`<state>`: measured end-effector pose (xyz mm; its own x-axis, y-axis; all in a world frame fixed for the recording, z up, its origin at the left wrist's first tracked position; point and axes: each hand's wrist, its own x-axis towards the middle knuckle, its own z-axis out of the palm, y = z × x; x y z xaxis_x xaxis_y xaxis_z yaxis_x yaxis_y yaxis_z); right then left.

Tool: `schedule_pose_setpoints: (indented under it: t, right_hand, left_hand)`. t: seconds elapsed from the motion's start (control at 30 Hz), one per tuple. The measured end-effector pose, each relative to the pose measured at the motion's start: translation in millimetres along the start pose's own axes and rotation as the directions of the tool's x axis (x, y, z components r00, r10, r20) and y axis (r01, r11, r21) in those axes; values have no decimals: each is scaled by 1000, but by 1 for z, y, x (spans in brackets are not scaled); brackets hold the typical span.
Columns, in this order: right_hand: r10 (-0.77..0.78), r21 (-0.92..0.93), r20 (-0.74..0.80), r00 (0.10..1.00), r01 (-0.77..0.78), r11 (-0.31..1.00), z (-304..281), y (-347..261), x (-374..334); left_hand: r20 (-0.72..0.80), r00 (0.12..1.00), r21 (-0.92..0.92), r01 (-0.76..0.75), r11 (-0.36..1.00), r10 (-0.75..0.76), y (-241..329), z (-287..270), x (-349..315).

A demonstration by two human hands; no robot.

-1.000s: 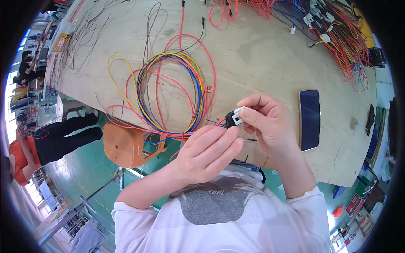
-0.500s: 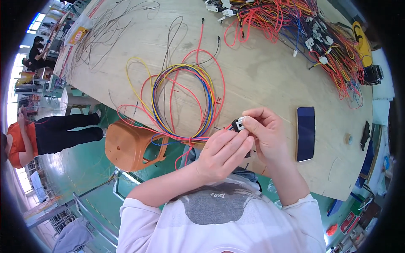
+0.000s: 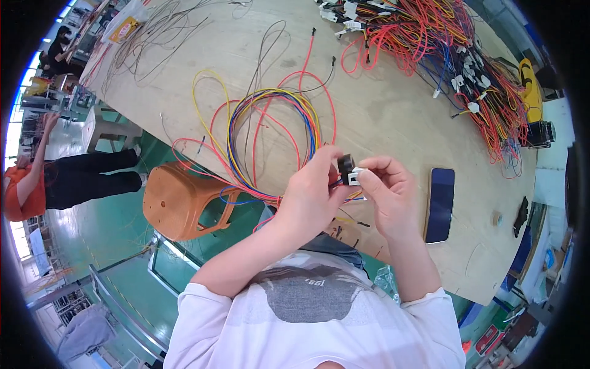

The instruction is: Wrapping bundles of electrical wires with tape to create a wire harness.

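Two hands above the desk's [image 3: 393,123] near edge, left hand [image 3: 310,200] fingers pinching black connector [image 3: 345,163], right hand [image 3: 387,194] pinching white connector [image 3: 355,178], coloured wire loop [image 3: 270,135] beside.

Single head-worn fisheye view, looking steeply down, close over the wooden workbench [image 3: 393,117]

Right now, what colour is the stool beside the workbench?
Orange, seen best in the head view: the plastic stool stands on the green floor.

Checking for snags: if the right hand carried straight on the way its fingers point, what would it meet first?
The right hand points left, so it would probably first meet the black connector and the left hand just beyond; depth is unclear.
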<state>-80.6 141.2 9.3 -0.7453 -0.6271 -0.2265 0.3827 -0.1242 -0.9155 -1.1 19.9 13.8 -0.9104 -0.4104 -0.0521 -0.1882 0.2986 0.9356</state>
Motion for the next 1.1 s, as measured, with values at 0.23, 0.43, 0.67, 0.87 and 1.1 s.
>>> schedule_pose_setpoints:
  t: [0.23,0.43,0.67,0.87,1.1]
  right_hand:
    - [-105,-9,63,993,105,994,1,-1,0]
    - [-417,-430,295,860,509,746,2,-2,6]
    - [-68,-251,205,976,120,960,2,-12,5]
    - [190,-216,262,946,-134,967,-2,-31,18]
    - [57,-411,533,844,199,890,13,-53,31]
  left_hand:
    - [477,846,-663,525,534,-238,-5,-20,17]
    - [590,775,-701,631,331,-227,-10,-27,23]
    - [468,813,-769,568,293,-346,-9,-32,18]
    - [259,964,-752,241,614,-60,-12,-24,9]
    - [855,515,-517,833,194,66,-22,-43,27]
